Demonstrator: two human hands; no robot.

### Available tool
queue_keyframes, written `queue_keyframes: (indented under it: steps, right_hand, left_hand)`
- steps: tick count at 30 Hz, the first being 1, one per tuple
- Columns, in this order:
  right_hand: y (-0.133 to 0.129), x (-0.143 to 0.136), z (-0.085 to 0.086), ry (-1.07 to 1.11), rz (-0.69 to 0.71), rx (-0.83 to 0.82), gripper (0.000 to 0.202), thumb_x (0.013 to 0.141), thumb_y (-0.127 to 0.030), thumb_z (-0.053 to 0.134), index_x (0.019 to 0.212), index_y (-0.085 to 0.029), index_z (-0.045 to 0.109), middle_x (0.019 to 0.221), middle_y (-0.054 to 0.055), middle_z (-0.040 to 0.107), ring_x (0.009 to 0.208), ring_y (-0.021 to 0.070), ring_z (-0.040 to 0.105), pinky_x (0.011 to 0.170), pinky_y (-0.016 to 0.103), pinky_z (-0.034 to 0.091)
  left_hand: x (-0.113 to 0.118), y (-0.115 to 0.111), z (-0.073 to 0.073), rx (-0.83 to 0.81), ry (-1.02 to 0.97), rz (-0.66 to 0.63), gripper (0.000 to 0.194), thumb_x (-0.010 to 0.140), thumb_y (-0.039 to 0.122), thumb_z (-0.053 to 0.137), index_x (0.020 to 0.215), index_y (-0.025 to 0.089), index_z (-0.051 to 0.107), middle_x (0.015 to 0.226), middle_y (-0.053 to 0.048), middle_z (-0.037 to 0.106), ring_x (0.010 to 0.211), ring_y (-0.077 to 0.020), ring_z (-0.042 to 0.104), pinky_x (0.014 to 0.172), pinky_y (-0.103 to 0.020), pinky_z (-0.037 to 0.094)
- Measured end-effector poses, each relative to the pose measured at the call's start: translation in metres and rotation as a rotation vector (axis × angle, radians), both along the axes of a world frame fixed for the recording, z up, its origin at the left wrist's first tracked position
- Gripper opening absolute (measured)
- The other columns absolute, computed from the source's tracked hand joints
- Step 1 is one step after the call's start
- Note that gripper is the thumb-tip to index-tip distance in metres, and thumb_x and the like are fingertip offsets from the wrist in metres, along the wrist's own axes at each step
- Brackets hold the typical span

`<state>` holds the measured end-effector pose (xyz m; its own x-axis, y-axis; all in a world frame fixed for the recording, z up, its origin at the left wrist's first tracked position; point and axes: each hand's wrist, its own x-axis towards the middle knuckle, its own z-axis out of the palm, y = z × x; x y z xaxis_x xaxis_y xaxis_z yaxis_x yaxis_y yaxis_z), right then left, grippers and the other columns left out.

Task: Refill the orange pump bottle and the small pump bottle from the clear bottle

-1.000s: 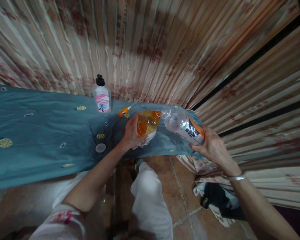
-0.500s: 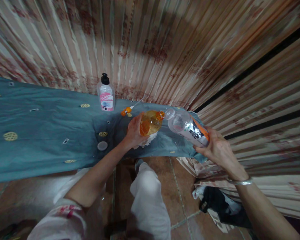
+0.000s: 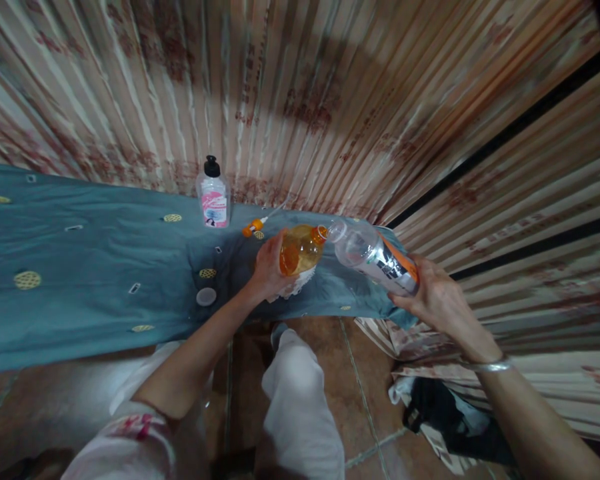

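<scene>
My left hand [image 3: 270,268] is wrapped round an orange see-through bottle [image 3: 303,250], tilted with its neck to the right. My right hand [image 3: 437,293] grips the base end of a clear plastic bottle [image 3: 367,250] with an orange and black label. That bottle leans left, and its open mouth meets or almost meets the orange bottle's mouth; I cannot tell if they touch. Something white and lacy [image 3: 300,283] shows under the orange bottle. An orange spray pump head [image 3: 253,227] with a thin tube lies just behind my left hand.
On the blue patterned cloth [image 3: 95,267] stands a clear bottle [image 3: 215,203] with a black cap and pink label. A round whitish cap [image 3: 206,297] lies nearer me. Pleated curtains [image 3: 180,87] hang behind and right. Dark bundled cloth [image 3: 445,413] lies on the tiled floor.
Both bottles stay mouth to mouth in my hands, nearly still. The whole view has shifted slightly, with the cloth and things on it a little lower in the picture.
</scene>
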<state>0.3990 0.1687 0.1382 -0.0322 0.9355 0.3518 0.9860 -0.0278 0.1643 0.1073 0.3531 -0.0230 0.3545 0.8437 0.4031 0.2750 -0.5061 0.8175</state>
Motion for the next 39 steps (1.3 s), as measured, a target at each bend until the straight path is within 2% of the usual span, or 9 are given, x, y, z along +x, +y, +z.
queue_keyframes:
  steps: [5,9,14,22,31,39]
  right_hand:
    - [0.001,0.002,0.001,-0.007,0.011,0.007,0.073,0.075,-0.042,0.071,0.139,-0.011,0.053,0.121,0.024,0.073,0.106,0.041,0.073,0.09,0.052,0.061]
    - [0.001,0.004,0.001,0.003,0.018,0.001,0.073,0.076,-0.043,0.069,0.139,-0.011,0.053,0.12,0.023,0.073,0.106,0.0411,0.073,0.089,0.053,0.061]
    - [0.001,0.006,0.0,0.007,0.007,0.013,0.07,0.078,-0.045,0.068,0.138,-0.013,0.055,0.116,0.021,0.074,0.103,0.0393,0.073,0.089,0.052,0.061]
    - [0.001,0.008,0.0,0.006,0.01,0.007,0.071,0.077,-0.047,0.069,0.138,-0.011,0.055,0.116,0.021,0.074,0.103,0.0386,0.073,0.087,0.05,0.061]
    - [-0.001,0.009,0.003,0.001,0.007,-0.016,0.072,0.078,-0.048,0.07,0.138,-0.012,0.055,0.115,0.021,0.074,0.1,0.0383,0.073,0.084,0.048,0.061]
    - [-0.003,0.008,0.005,-0.013,-0.002,-0.025,0.07,0.079,-0.049,0.069,0.137,-0.014,0.056,0.116,0.02,0.074,0.1,0.0388,0.073,0.084,0.05,0.061]
  left_hand:
    - [0.001,0.001,-0.001,-0.015,-0.002,0.001,0.116,0.057,0.044,0.089,0.159,0.024,0.039,0.152,-0.018,0.058,0.143,-0.0449,0.052,0.125,-0.063,0.038]
    - [0.001,0.004,-0.007,0.033,0.008,-0.001,0.118,0.059,0.047,0.09,0.16,0.019,0.037,0.151,-0.019,0.058,0.142,-0.0447,0.053,0.123,-0.062,0.039]
    - [0.002,0.006,-0.012,0.097,0.038,0.001,0.121,0.059,0.041,0.092,0.16,0.018,0.031,0.152,-0.02,0.057,0.14,-0.0422,0.055,0.12,-0.061,0.042]
    - [0.003,0.005,-0.011,0.1,0.046,0.008,0.123,0.057,0.039,0.094,0.16,0.015,0.032,0.152,-0.022,0.056,0.141,-0.0426,0.055,0.122,-0.06,0.04]
    - [0.005,0.005,-0.014,0.104,0.042,0.019,0.12,0.06,0.041,0.094,0.161,0.022,0.032,0.153,-0.018,0.055,0.138,-0.0406,0.056,0.118,-0.059,0.044]
    - [0.006,0.003,-0.013,0.106,0.058,0.03,0.119,0.061,0.041,0.093,0.161,0.021,0.032,0.15,-0.019,0.057,0.136,-0.0413,0.057,0.117,-0.059,0.044]
